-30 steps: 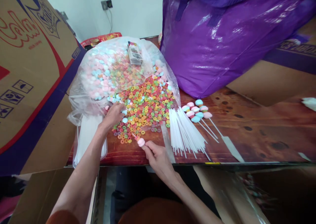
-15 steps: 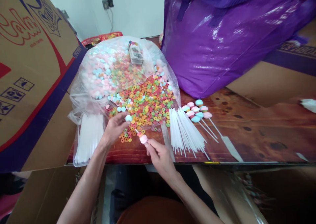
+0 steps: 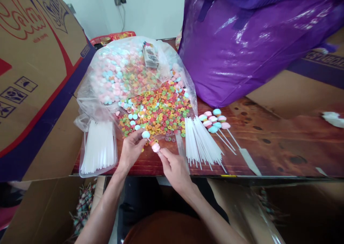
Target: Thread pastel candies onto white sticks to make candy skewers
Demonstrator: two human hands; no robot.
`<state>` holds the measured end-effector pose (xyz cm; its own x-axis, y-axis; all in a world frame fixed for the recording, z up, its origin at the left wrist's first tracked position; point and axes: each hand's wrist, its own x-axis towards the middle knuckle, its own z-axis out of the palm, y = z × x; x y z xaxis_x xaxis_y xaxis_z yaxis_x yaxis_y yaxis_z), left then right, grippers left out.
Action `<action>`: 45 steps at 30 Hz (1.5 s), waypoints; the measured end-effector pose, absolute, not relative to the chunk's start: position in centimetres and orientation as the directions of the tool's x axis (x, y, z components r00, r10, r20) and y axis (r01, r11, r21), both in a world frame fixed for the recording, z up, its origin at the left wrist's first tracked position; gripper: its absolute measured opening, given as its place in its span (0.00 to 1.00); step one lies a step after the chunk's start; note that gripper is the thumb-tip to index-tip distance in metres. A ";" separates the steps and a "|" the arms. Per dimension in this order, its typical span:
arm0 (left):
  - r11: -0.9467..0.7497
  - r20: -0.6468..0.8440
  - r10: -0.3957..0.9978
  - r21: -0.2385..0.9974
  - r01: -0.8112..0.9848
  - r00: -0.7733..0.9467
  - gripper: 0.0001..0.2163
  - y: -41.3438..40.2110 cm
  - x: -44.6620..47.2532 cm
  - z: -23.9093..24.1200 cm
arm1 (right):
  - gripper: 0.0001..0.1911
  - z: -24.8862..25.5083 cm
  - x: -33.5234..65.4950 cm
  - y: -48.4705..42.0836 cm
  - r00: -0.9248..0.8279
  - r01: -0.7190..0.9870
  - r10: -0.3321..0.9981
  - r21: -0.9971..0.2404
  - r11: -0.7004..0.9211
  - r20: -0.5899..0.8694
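Between the thumb and fingers of my left hand point(image 3: 133, 147) is a pale blue marshmallow point(image 3: 146, 134), right at the tip of a white stick. My right hand point(image 3: 173, 167) pinches that candy skewer, which carries a pink marshmallow point(image 3: 155, 148) with orange and red gummy rings next to it. Just beyond both hands lies a spread of colourful gummy rings point(image 3: 161, 109), mixed with blue and pink marshmallows. To the right of my right hand, white sticks point(image 3: 201, 141) are fanned out on the table. Several finished-looking marshmallow skewers point(image 3: 214, 120) lie beside them.
A clear plastic bag point(image 3: 107, 71) of marshmallows and rings, with a stack of small cards point(image 3: 150, 55) on it, fills the back. A tub of sticks point(image 3: 98, 149) stands left. A cardboard box point(image 3: 40, 75) and a purple bag point(image 3: 242, 50) flank the table point(image 3: 274, 140).
My left hand has moved right and slightly down, bringing the blue marshmallow from above the gummy rings to the stick's tip. My right hand keeps its pinch on the skewer.
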<state>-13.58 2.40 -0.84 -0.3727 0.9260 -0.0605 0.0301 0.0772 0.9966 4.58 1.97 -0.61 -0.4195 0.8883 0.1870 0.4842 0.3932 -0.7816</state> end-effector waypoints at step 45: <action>0.208 0.320 0.865 0.472 0.857 -0.386 0.15 5.2 -15.2 -1.1 | 0.17 -1.6 5.3 2.6 -0.390 0.508 0.915 -0.804 0.310 0.106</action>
